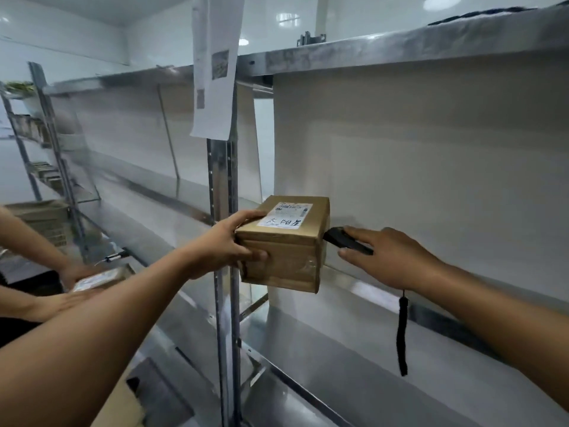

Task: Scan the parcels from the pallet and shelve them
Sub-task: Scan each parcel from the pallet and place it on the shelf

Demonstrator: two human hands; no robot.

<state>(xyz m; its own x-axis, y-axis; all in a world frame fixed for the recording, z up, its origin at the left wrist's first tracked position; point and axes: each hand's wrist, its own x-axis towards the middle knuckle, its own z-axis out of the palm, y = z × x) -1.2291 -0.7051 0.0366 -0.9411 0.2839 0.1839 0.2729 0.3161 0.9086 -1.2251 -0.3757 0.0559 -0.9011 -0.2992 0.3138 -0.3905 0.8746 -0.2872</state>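
A brown cardboard parcel [286,241] with a white label on top is held in the air just above the metal shelf [354,306], right of the upright post. My left hand [229,245] grips its left side, thumb on the front face. My right hand [388,257] holds a small black scanner [345,241] whose tip almost touches the parcel's right side. The scanner's black wrist strap [402,334] hangs below my wrist.
A metal upright post [223,211] with a hanging paper sheet [214,66] stands left of the parcel. Another person's hands [70,282] hold a second parcel [101,280] at lower left. More racks with goods stand at far left. An upper shelf [400,47] runs overhead.
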